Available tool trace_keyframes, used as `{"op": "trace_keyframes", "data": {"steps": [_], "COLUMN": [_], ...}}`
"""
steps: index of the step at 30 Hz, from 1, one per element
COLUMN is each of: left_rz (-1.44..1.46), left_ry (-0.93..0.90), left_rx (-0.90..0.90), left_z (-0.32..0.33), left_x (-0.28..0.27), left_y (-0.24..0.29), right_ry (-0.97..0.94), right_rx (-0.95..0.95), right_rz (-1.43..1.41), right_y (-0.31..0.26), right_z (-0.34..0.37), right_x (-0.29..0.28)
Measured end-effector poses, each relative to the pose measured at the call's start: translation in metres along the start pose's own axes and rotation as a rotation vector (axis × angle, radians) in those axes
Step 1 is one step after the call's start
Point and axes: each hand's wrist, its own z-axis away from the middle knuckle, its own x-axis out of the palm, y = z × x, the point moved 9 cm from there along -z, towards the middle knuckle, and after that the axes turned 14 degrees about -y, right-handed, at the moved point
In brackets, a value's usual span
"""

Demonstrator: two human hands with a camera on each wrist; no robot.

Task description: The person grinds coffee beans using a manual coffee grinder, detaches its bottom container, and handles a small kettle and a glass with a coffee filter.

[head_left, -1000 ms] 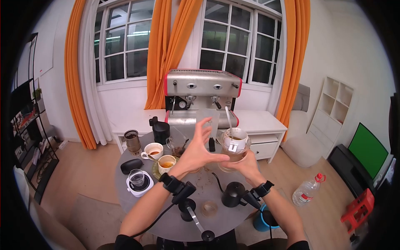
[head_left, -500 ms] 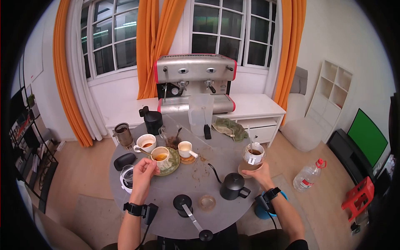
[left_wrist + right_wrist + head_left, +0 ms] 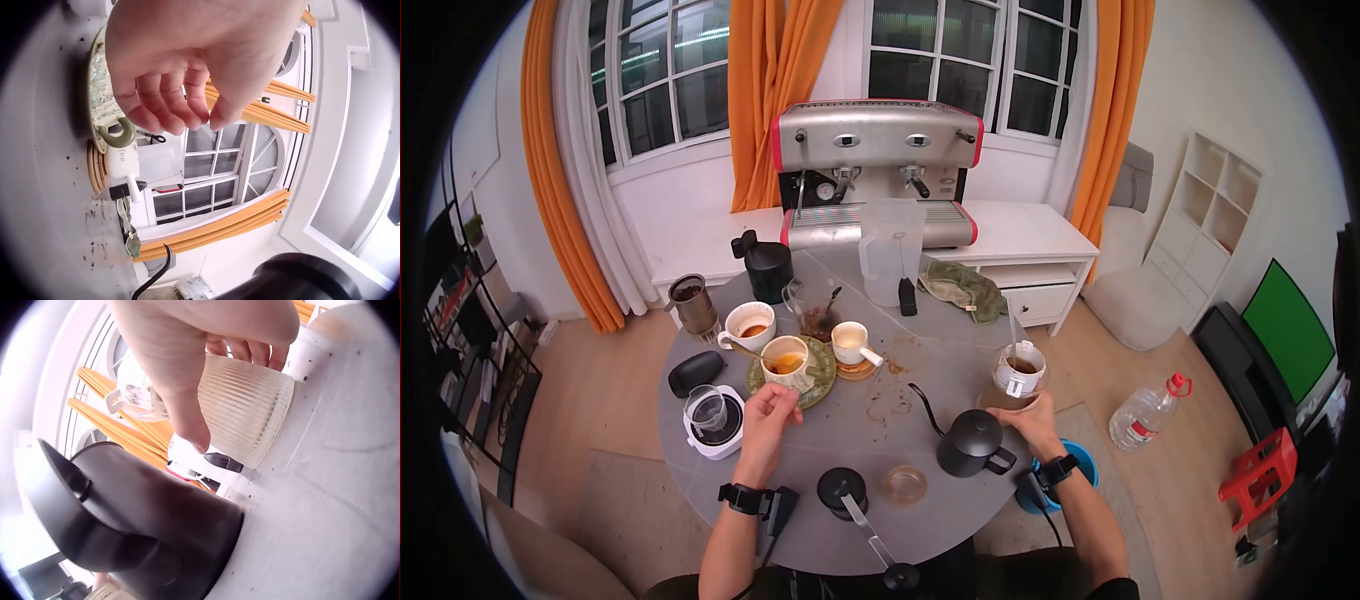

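My right hand (image 3: 1028, 425) (image 3: 206, 362) grips a ribbed glass vessel (image 3: 244, 406) at the table's right edge. A white paper filter (image 3: 1018, 378) holding dark liquid and a spoon sits in its top. In the right wrist view the glass base is at the tabletop. My left hand (image 3: 768, 425) is just in front of a cup of orange liquid (image 3: 785, 362), which stands on a green patterned plate (image 3: 821, 385). The left wrist view shows this hand (image 3: 187, 69) with loosely curled fingers and nothing in them, near a green cup handle (image 3: 119, 134).
A black gooseneck kettle (image 3: 973, 442) stands left of my right hand. A hand grinder (image 3: 841, 492) and small glass dish (image 3: 904, 485) lie nearer me. A white scale (image 3: 715, 440) is left of my left hand; a small white handled cup (image 3: 852, 340) and plastic pitcher (image 3: 892, 250) stand farther back.
My left hand has moved away from the glass vessel, left and down toward the cup of orange liquid. The right hand has carried the vessel rightward and lowered it. The head view has shifted.
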Motion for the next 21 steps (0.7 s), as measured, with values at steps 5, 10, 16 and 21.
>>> {"op": "trace_keyframes", "data": {"steps": [5, 10, 16, 21], "left_rz": [0.053, 0.048, -0.011, -0.01], "left_ry": [-0.043, -0.067, -0.116, -0.116], "left_rx": [0.014, -0.048, -0.122, -0.112], "left_z": [-0.015, -0.018, -0.015, -0.012], "left_x": [0.007, 0.012, 0.017, 0.017], "left_y": [-0.015, -0.028, -0.027, -0.024], "right_ry": [0.02, -0.007, -0.033, 0.094], "right_rx": [0.033, -0.025, -0.047, 0.05], "right_rz": [0.023, 0.109, 0.053, 0.04], "right_y": [-0.012, -0.008, -0.009, -0.004], "right_z": [0.005, 0.001, 0.015, 0.041], "right_x": [0.004, 0.002, 0.004, -0.02]}}
